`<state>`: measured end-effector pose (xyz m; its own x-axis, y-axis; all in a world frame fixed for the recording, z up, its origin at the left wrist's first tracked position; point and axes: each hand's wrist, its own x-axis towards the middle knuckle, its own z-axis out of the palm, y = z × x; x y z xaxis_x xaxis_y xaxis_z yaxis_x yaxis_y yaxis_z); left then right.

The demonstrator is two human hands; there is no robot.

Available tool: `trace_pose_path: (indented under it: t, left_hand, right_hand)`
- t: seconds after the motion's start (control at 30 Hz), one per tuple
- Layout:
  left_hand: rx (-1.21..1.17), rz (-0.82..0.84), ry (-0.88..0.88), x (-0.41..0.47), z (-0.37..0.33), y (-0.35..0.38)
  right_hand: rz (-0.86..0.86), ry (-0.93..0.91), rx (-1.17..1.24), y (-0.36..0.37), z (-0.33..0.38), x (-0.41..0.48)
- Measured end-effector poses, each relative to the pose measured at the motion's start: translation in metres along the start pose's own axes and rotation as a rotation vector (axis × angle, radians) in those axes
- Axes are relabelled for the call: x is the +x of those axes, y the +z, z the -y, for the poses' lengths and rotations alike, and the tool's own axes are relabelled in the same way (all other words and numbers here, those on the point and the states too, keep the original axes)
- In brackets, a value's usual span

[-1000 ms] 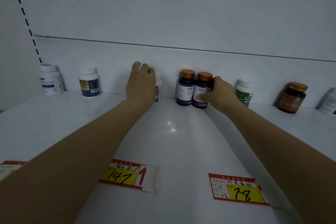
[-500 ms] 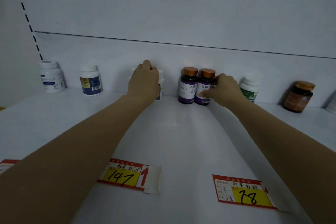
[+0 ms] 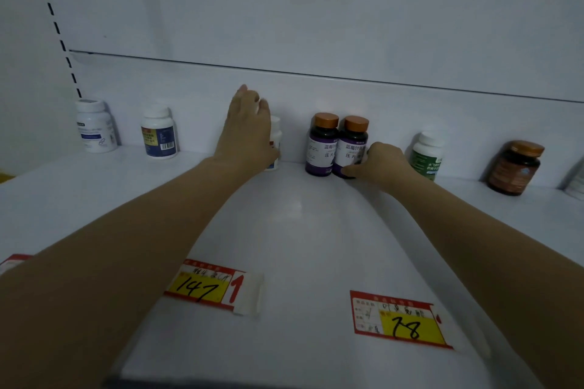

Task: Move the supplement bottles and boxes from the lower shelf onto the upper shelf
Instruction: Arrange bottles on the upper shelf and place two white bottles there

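Note:
Several supplement bottles stand along the back of the white shelf. My left hand lies against a white bottle and hides most of it; its fingers are stretched upward past the cap. Two purple bottles with copper caps stand touching each other. My right hand holds the lower part of the right purple bottle, thumb across its base and fingers curled round its right side. The left purple bottle stands untouched.
At the back left are a white bottle with a blue band and a white bottle with a dark blue label. Right of my right hand stand a green-labelled white bottle and a brown bottle. Price tags 147 and 78 lie near the front edge.
My left hand's fingers have lifted off the white bottle's cap and straightened upward. My right hand has slid lower on the right purple bottle. The view has shifted slightly closer.

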<state>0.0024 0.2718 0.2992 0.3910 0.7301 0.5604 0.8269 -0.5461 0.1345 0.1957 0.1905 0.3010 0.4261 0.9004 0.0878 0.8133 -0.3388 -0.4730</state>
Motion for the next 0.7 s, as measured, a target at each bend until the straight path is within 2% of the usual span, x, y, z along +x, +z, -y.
trace_pose_path:
  t: [0.13,0.2,0.3,0.4,0.7]
  left_hand:
    - [0.040,-0.041,0.063,-0.017,-0.009,-0.019]
    - [0.061,0.064,0.041,-0.031,-0.014,-0.029]
    - [0.046,0.306,-0.047,-0.056,-0.017,-0.046]
    - [0.031,0.410,-0.058,-0.084,-0.021,-0.072]
    - [-0.047,0.361,0.078,-0.194,-0.058,-0.150]
  right_hand:
    - [0.045,-0.038,-0.159,-0.005,0.002,-0.020]
    - [0.065,-0.096,-0.241,-0.009,0.006,-0.036]
    - [0.071,-0.137,-0.328,-0.016,0.015,-0.071]
    - [0.063,-0.155,-0.379,-0.028,0.025,-0.111]
    - [-0.053,-0.110,-0.394,-0.050,0.030,-0.270]
